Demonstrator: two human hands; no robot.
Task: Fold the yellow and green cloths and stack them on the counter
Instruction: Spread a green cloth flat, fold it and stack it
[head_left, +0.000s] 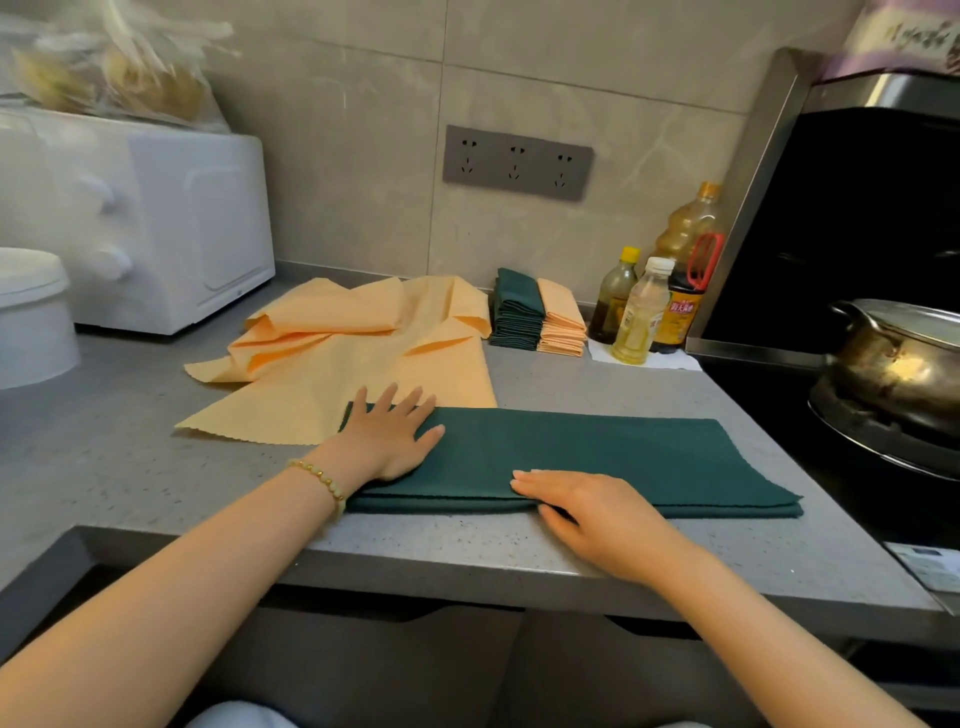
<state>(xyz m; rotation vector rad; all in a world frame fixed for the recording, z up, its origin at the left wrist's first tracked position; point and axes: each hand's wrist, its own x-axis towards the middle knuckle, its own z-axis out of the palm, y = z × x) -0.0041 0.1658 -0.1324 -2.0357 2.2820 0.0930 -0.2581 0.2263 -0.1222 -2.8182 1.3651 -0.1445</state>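
Right now a green cloth, folded into a long band, is lying along the front of the grey counter, its layered edges facing the person. The left hand is pressing flat on the band's left end with its fingers straight and spread, gripping nothing; a bead bracelet is sitting on that wrist. The right hand is resting on the near edge around the middle, fingers straight and close together, pointing left, also not closed around anything. Just behind the green cloth, loose yellow cloths are lying unfolded and rumpled, one flat corner reaching under the left hand's fingertips. Farther back by the wall, folded green cloths and folded yellow cloths are sitting side by side, touching. Beside them several bottles are standing upright, and a metal pot is sitting on the stove at the right. A white oven is standing at the back left.
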